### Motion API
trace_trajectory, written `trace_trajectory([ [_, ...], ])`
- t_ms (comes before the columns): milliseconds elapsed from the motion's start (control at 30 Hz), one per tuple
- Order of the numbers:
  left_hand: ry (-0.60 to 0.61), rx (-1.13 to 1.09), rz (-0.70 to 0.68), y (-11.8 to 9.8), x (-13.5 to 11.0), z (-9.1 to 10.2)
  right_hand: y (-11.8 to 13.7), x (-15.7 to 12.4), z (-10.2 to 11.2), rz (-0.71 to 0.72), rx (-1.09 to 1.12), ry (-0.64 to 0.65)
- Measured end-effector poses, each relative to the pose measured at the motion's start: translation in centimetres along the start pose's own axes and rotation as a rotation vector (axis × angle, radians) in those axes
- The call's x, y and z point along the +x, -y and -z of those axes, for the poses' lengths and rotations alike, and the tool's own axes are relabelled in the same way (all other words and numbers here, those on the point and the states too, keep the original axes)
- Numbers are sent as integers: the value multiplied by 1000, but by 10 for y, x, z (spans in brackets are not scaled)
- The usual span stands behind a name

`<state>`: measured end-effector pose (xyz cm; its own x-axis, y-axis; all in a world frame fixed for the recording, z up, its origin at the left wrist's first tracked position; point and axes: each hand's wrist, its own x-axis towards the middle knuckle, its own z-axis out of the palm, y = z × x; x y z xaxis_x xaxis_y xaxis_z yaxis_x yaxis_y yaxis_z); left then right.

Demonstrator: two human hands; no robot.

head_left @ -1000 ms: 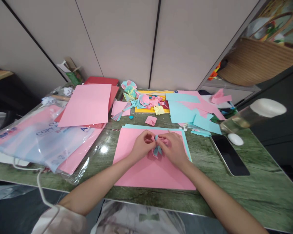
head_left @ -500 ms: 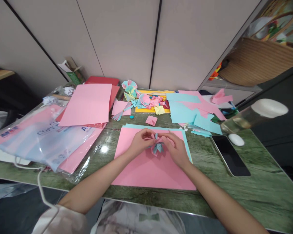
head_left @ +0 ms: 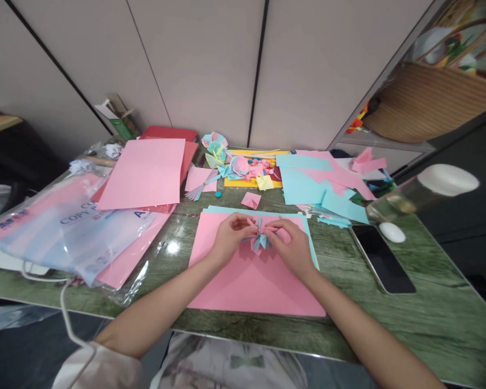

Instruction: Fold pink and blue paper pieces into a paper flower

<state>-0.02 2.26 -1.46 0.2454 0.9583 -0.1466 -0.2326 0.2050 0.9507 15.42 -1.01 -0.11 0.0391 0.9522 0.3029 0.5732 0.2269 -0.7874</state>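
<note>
The person's left forearm (head_left: 162, 305) comes up on a slant from a pale sleeve (head_left: 101, 367), elbow out to the side; the right forearm (head_left: 364, 324) runs in bare from the opposite corner, so the two close toward each other like a wedge. Both wrists sit low over a pink sheet (head_left: 255, 289), knuckles up, fingers bent inward. The left hand (head_left: 228, 237) pinches one side of a pink and blue paper flower (head_left: 261, 241) between thumb and curled fingers; the right hand (head_left: 294, 249) has a similar narrow pinch on the other side. The flower is between the fingertips, above the sheet's upper part; I can't tell whether it touches the paper. To the right of the sheet lies a phone (head_left: 383, 259). Just beyond the sheet is a folded pink square (head_left: 251, 200), and farther back, finished-looking blooms (head_left: 215, 145) crowd near the wall (head_left: 210, 65).
</note>
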Motion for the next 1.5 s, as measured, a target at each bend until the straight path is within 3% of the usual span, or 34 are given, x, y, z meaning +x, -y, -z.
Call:
trace_trajectory([
  [233, -50, -11, -78, 4, 1, -2, -2, 1, 0, 8, 16, 21],
  [367, -46, -5, -103, 4, -3, -6, -5, 2, -2, -94, 151, 34],
  [533, -48, 103, -194, 1, -12, -13, -11, 4, -2, -223, 407, 140],
  [667, -67, 127, -226, 1, -16, -16, -9, 4, -3, -249, 437, 135],
  [1033, -44, 119, -246, 3, -19, -19, -5, -2, -4, -176, 237, 64],
  [1333, -78, -10, -162, 3, -8, -10, -5, -1, 0, -100, 164, 52],
  [1500, -2, -40, -130, 5, -7, -11, -7, 0, 0, -81, 85, 38],
])
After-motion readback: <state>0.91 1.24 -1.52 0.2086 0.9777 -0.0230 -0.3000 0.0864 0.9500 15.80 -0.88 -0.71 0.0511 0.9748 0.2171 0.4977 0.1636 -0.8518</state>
